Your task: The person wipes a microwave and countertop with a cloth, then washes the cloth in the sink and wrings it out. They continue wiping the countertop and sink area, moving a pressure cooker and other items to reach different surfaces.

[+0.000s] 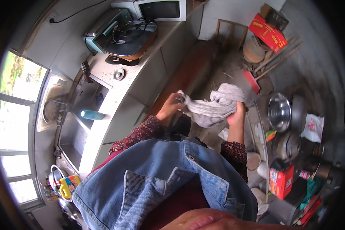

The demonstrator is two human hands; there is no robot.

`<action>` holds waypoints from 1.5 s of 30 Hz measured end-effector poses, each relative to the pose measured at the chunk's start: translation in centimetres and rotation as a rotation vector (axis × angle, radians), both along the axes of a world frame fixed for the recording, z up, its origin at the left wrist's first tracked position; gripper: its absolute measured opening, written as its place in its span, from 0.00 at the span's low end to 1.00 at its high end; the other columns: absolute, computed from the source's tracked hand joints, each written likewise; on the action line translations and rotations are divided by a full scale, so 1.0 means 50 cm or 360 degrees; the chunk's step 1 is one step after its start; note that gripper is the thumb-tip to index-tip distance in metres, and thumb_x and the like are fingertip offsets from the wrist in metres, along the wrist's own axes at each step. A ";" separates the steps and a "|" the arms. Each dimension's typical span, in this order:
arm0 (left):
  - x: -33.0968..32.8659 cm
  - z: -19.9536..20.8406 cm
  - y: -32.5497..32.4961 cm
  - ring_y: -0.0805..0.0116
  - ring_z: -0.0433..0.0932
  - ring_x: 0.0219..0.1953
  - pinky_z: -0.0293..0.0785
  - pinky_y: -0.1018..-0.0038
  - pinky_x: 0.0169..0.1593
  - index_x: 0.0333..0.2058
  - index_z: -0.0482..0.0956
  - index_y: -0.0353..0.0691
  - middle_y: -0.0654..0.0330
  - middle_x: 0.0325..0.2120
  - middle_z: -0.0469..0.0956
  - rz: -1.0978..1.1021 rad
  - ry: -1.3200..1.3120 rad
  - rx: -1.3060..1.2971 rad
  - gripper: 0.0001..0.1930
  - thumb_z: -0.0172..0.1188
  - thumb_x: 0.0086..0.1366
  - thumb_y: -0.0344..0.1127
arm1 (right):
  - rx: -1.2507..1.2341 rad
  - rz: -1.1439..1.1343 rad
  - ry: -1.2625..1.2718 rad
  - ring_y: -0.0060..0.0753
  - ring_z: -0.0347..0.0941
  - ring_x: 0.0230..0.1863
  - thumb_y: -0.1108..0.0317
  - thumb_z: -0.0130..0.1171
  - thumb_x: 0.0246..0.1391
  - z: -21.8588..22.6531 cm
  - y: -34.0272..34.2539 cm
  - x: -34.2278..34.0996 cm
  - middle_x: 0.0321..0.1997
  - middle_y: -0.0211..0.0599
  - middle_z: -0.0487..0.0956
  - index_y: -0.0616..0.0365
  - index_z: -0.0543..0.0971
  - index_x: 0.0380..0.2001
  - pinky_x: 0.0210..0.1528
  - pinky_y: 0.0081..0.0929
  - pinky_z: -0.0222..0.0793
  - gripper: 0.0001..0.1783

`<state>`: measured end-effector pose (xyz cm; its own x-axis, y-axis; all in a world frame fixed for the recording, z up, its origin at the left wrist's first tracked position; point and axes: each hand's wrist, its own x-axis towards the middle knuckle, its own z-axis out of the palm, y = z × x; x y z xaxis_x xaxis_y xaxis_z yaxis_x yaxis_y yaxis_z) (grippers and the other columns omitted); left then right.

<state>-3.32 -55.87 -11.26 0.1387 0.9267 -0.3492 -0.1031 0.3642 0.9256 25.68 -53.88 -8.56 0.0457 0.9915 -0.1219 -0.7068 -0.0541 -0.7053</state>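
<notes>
A crumpled light grey cloth (pixel 211 111), streaked with darker grey, hangs stretched between my two hands in front of my body. My left hand (pixel 170 109) pinches a thin end of it with bent fingers. At the other side, my right hand (pixel 237 114) grips the bunched, thicker part, its thumb up along the edge. The fingers of that hand are mostly hidden behind the fabric. Whether the cloth is a garment or a rag cannot be made out.
Left is a counter (pixel 115 90) with a sink (pixel 71 140), a teal bottle (pixel 92 115), a metal lid (pixel 119 74) and a black electric pan (pixel 130 40). To the right stand a steel bowl (pixel 279 111), a kettle (pixel 287 147) and an orange-red box (pixel 281 182). A red broom (pixel 252 81) leans farther back.
</notes>
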 end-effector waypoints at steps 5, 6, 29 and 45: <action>-0.003 -0.085 0.185 0.72 0.77 0.35 0.76 0.74 0.35 0.50 0.74 0.40 0.61 0.34 0.79 -0.0429 0.0220 0.0172 0.16 0.60 0.64 0.35 | -0.0063 -0.0146 -0.0378 0.42 0.71 0.60 0.63 0.48 0.64 0.008 0.195 0.034 0.59 0.45 0.74 0.66 0.70 0.58 0.63 0.41 0.66 0.23; 0.005 -0.091 0.216 0.72 0.77 0.33 0.76 0.74 0.35 0.50 0.76 0.38 0.62 0.30 0.79 -0.0400 0.0382 0.0356 0.17 0.61 0.63 0.37 | -0.0063 -0.0083 -0.0219 0.42 0.70 0.60 0.62 0.48 0.65 0.035 0.224 0.027 0.59 0.45 0.73 0.66 0.70 0.58 0.62 0.40 0.66 0.23; 0.163 0.160 0.923 0.66 0.75 0.50 0.71 0.72 0.57 0.54 0.73 0.36 0.56 0.47 0.76 0.0000 -0.0620 0.0219 0.23 0.64 0.65 0.41 | 0.0222 0.0465 -0.0721 0.30 0.68 0.60 0.80 0.60 0.53 0.100 1.054 0.124 0.58 0.39 0.73 0.65 0.67 0.61 0.64 0.29 0.61 0.31; 0.264 0.320 1.179 0.78 0.78 0.41 0.74 0.80 0.48 0.48 0.78 0.38 0.65 0.40 0.80 0.0437 -0.1084 0.0053 0.12 0.58 0.70 0.37 | 0.0663 0.1476 -0.1288 0.28 0.71 0.57 0.58 0.74 0.43 0.060 1.392 0.099 0.57 0.29 0.74 0.57 0.68 0.63 0.57 0.29 0.67 0.44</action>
